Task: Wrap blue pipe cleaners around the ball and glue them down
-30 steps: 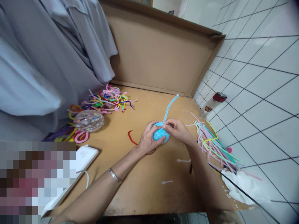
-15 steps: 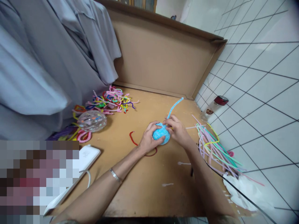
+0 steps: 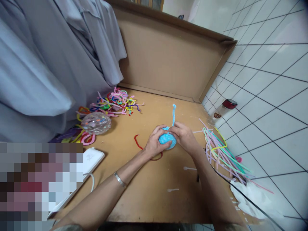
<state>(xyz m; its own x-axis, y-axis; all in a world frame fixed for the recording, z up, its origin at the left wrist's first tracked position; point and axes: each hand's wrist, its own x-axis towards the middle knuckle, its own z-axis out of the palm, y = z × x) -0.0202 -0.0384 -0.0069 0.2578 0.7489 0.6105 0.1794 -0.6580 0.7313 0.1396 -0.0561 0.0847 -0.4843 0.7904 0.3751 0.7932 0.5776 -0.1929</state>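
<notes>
A round ball wound from light-blue pipe cleaner (image 3: 167,140) is between my hands above the middle of the table. My left hand (image 3: 154,140) wraps its left side, thumb across the front and fingers over the top. At the ball's upper right, my right hand (image 3: 182,134) pinches a blue pipe cleaner (image 3: 173,115) whose free end sticks up past the fingers. The exact pinch point is hidden by the fingertips. A red pipe cleaner (image 3: 137,142) lies curled on the table, partly beneath my left wrist.
Tangled coloured pipe cleaners (image 3: 117,102) and a clear bowl (image 3: 96,123) of small bits lie at left, near a white power strip (image 3: 92,156). Straight pipe cleaners (image 3: 216,150), a red-lidded jar (image 3: 222,110), white tissue (image 3: 247,195) and a black cable (image 3: 228,183) are at right. Cardboard (image 3: 163,57) stands behind.
The free end of the blue pipe cleaner has swung from leaning right to nearly upright. My right hand has turned slightly, its fingers closing in at the ball's top. My left hand keeps its hold.
</notes>
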